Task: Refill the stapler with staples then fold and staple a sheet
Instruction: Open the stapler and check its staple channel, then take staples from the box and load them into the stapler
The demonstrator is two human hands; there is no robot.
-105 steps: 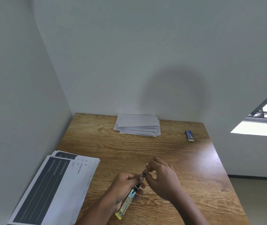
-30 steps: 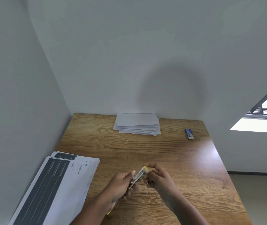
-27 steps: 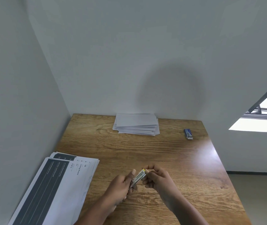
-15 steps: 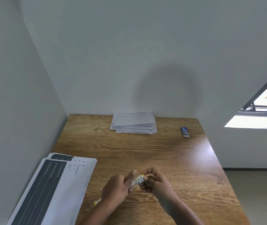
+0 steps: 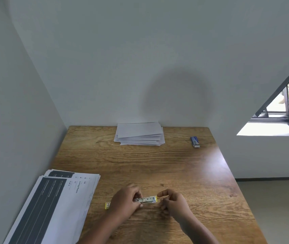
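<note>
A small yellow and metal stapler lies level just above the wooden table, near its front edge. My left hand grips its left part, and a yellow end pokes out past that hand. My right hand pinches the stapler's right tip with thumb and forefinger. A blue staple box lies at the back right. Printed sheets with dark bars lie at the front left.
A stack of folded white sheets sits at the back middle against the wall. Walls close the table on the left and back. The right edge of the table drops to the floor; a window is at far right.
The stapler has swung from tilted up and away to lying level, left to right. Both hands have lowered toward the table with it.
</note>
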